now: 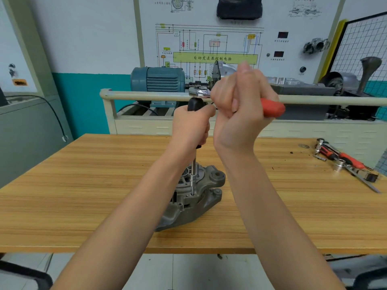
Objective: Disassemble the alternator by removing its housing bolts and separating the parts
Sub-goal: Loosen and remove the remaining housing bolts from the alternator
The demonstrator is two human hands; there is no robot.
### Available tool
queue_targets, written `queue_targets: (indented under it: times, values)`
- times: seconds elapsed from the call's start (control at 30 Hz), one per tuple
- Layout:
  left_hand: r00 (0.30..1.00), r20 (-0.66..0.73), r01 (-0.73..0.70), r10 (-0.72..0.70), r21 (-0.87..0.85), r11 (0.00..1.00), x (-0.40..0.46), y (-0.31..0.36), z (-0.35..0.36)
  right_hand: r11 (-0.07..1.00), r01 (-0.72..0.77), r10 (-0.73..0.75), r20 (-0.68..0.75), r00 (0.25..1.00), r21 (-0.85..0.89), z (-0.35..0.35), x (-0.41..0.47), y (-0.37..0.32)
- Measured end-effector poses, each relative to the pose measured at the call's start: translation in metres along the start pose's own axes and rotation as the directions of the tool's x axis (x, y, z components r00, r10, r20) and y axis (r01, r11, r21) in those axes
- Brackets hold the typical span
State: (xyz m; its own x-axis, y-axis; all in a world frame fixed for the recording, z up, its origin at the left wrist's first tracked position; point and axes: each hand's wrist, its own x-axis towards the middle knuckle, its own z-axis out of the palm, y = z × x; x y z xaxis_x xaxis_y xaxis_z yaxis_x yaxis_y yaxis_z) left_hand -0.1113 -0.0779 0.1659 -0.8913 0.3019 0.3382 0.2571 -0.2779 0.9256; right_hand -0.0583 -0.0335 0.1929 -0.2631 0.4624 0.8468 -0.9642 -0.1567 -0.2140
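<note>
Alternator [194,195] upright on wooden surface [83,185], mid-front, partly behind forearms. Driver [194,164] vertical, tip at housing bolt hole; black handle wrapped in left grip [191,126]. Ratchet [201,93] across driver top, red handle clenched in right grip [240,105]. Spare tools [343,162] lying at far right of surface, well apart from alternator.

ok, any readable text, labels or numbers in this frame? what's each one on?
"自动变速器控制电脑": yellow-green bar on the wiring diagram of the wall panel.
Small captions on the diagram, under the two red displays and by the sketches along the panel's top: too small to read.
Orange wall tag: blurred.
Alternator and tools: no text visible.
</note>
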Motion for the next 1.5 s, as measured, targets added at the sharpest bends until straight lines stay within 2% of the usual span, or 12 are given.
queue_targets:
  times: [0.13, 0.3, 0.47, 0.6, 0.7, 0.83, 0.93, 1.03, 1.17, 1.27, 1.37, 1.5]
  values:
    - [0.977, 0.214, 0.033, -0.026, -0.032, 0.999, 0.0, 0.004, -0.013, 0.962, -0.168, 0.166, 0.026, 0.986, 0.218, -0.014, 0.012, -0.005]
    - [0.825, 0.562, 0.103, -0.063, -0.04, 0.994, 0.004, 0.011, -0.025, 0.659, -0.387, 0.53, -0.033, 0.847, 0.645, -0.035, 0.029, -0.003]
    - [0.888, 0.454, 0.082, -0.066, -0.015, 0.996, 0.003, 0.007, -0.018, 0.744, -0.352, 0.464, -0.059, 0.884, 0.568, -0.032, 0.025, -0.004]
    - [0.96, 0.279, 0.03, -0.033, 0.016, 0.999, 0.001, 0.005, -0.01, 0.96, -0.152, 0.159, -0.014, 0.987, 0.234, -0.013, 0.009, -0.003]
    - [0.97, 0.242, 0.024, -0.027, 0.016, 1.0, 0.001, 0.005, -0.011, 0.995, -0.012, 0.012, 0.002, 1.0, 0.098, -0.002, 0.001, 0.002]
    - [0.941, 0.337, 0.027, -0.027, 0.004, 1.0, 0.001, 0.007, -0.019, 0.931, -0.222, 0.207, 0.079, 0.975, 0.292, -0.012, 0.017, -0.004]
    - [0.913, 0.407, 0.05, -0.041, -0.01, 0.999, 0.001, 0.009, -0.023, 0.804, -0.359, 0.407, 0.002, 0.914, 0.475, -0.021, 0.026, -0.004]
    - [0.918, 0.392, 0.08, -0.064, -0.025, 0.996, 0.002, 0.009, -0.023, 0.826, -0.348, 0.398, -0.021, 0.917, 0.443, -0.02, 0.024, -0.002]
    - [0.981, 0.191, -0.03, 0.018, 0.059, 0.998, 0.0, 0.004, -0.011, 1.0, 0.029, -0.029, -0.025, 0.999, 0.002, 0.0, 0.0, 0.0]
    - [0.985, 0.137, -0.118, 0.104, 0.096, 0.988, -0.004, 0.003, -0.005, 0.942, 0.248, -0.246, 0.038, 0.969, -0.225, 0.013, -0.013, 0.001]
    - [0.991, 0.129, -0.027, 0.022, 0.037, 0.999, -0.001, 0.002, -0.012, 0.996, 0.071, -0.07, 0.007, 0.998, -0.062, 0.008, -0.004, -0.001]
    - [0.953, 0.303, 0.031, -0.018, -0.036, 0.999, 0.001, 0.004, -0.018, 0.959, -0.176, 0.175, 0.026, 0.984, 0.222, -0.005, 0.012, -0.005]
